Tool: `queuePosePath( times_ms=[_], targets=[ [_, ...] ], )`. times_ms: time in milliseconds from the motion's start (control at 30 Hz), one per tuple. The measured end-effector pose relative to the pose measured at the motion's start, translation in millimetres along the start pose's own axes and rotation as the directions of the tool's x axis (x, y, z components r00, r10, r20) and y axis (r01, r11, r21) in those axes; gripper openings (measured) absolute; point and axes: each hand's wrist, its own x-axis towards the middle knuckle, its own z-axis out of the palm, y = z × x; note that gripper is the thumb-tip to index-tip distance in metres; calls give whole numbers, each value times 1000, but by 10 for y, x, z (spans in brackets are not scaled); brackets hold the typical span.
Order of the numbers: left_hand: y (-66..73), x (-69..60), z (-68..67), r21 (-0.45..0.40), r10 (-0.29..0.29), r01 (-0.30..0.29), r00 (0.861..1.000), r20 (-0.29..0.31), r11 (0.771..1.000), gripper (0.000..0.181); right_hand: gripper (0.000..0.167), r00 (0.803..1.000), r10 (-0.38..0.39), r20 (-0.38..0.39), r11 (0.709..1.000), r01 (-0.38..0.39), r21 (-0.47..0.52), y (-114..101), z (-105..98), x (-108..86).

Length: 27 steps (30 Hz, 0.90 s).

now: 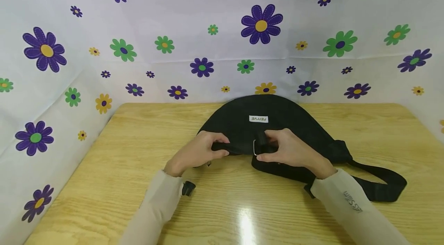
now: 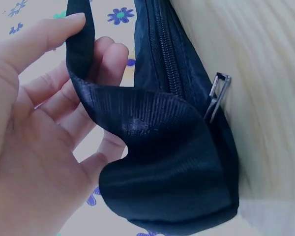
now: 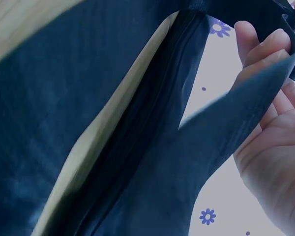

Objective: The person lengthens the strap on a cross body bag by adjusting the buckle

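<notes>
A black crescent-shaped waist bag [image 1: 236, 121] lies on the table, its white label [image 1: 258, 119] upside down in the head view. At its near edge my left hand [image 1: 201, 150] pinches the black webbing strap [image 2: 152, 113] between thumb and fingers. To the right, my right hand [image 1: 289, 150] grips the strap beside a metal buckle [image 1: 254, 147]; part of the strap there is hidden by the fingers. The left wrist view shows the bag's zipper [image 2: 169, 59] and a metal zipper pull [image 2: 219, 93]. Across the right wrist view, wide strap folds pass in front of the right fingers.
Wooden table [image 1: 114, 160] under the bag. A loop of strap [image 1: 385, 191] lies to the right, partly beneath the right sleeve. A small black piece [image 1: 188, 188] shows beside the left sleeve. Flower-printed white cloth [image 1: 215, 48] hangs behind and at the sides.
</notes>
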Motion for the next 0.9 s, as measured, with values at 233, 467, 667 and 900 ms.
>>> queuePosePath(
  times_ms=[233, 467, 667, 900],
  targets=[
    [-66, -138, -123, 17, -56, 57, 998, -14, 998, 29, 34, 1000, -19, 2, 998, 19, -60, 39, -59, -48],
    [-125, -231, -210, 35, -38, 39, 999, -24, 999, 28, 38, 999, -32, 13, 993, 33, -112, 56, -97, -100],
    [-148, -296, -268, 76, -10, 13, 999, -35, 997, 26, 39, 997, -76, 3, 983, 76, -170, 46, -130, -159],
    [-157, -339, -286, 90, 8, -5, 999, -37, 996, 24, 38, 994, -110, 14, 954, 109, -279, 39, -158, -217]
  ],
)
